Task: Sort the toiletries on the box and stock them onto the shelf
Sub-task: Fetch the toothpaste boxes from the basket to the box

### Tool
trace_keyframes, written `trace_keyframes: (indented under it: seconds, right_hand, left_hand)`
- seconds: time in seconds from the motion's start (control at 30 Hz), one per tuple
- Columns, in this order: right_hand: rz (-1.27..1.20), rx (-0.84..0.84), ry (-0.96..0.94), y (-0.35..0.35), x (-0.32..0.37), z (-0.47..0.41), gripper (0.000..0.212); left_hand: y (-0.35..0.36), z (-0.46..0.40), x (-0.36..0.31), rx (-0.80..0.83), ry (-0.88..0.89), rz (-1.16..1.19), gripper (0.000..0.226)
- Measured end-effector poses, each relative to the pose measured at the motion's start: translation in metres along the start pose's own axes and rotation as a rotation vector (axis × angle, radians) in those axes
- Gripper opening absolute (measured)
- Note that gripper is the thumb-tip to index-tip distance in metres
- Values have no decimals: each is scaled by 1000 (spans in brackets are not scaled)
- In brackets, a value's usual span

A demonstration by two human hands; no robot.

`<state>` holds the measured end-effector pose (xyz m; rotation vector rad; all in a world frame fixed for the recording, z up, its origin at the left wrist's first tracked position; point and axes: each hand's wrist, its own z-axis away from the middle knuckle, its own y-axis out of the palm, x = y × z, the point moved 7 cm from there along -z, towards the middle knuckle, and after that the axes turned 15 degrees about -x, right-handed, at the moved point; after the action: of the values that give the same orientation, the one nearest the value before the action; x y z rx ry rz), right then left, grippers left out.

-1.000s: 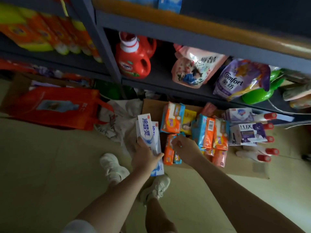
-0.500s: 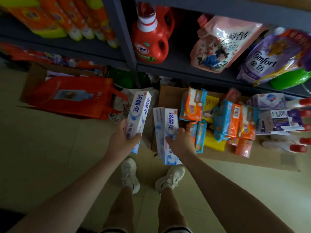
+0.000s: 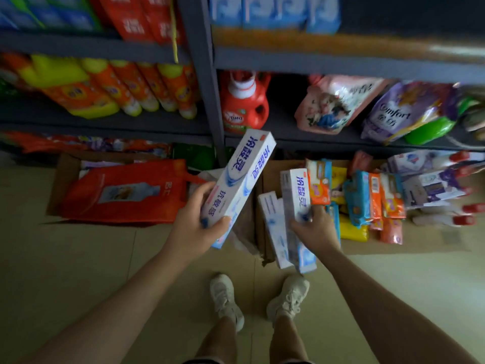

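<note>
Shelf (image 3: 207,95), dark metal: orange-and-yellow bottles (image 3: 112,90) in the left bay; red jug (image 3: 244,103), pink pouch (image 3: 338,106) and purple pouch (image 3: 404,111) in the right bay.

Floor, left: red bag (image 3: 123,191) lying in an open carton.

Left hand (image 3: 195,224): grip clenched around the lower end of 1 white-and-blue toothpaste box (image 3: 240,179), held in the air, tilted, upper end pointing at the shelf post, clear of the flat cardboard box.

Right hand (image 3: 316,229): grip closed on a second toothpaste box (image 3: 298,203) at the left edge of the cardboard box (image 3: 420,245). 1 more carton (image 3: 273,227) stands just beside it, touching; whether the fingers also hold it cannot be told.

Cardboard box, right of the hand: orange, blue and yellow packs (image 3: 367,203) in a close cluster; beyond them, white-and-purple cartons with red caps (image 3: 435,185), blurred.

Bottom centre: 2 pale shoes (image 3: 287,298) on the tiled floor.
</note>
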<state>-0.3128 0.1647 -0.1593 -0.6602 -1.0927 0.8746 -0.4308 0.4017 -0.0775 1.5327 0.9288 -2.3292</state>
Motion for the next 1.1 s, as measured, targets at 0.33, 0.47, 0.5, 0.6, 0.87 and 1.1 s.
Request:
trace_keyframes:
  seconds: [0.33,0.47,0.5,0.6,0.87,1.1]
  right_hand:
    - [-447,-215,-321,-141,171,-12,44]
    - [-446,-160,-289,-159,213,-47,50]
    - [-426,-137,-293,-162,223,-56,52]
    - [-391,-90,-314,-168,248,-78,55]
    - [-195,-124,-543,-172,314,-115,56]
    - [-152,74,-865,-141,312,-105,62]
  left_hand:
    - [-21,-63,-155,-246,211,45,56]
    - [-12,-99,-192,-438,262,-66,56]
    - [-10,-108,-196,-474,252,-96,57]
    - [-4,-128,-203,-548,221,-187,56]
    - [11,-118,-222,-633,709,-815,68]
    - [13,-137,-214,-440,805,-1108,87]
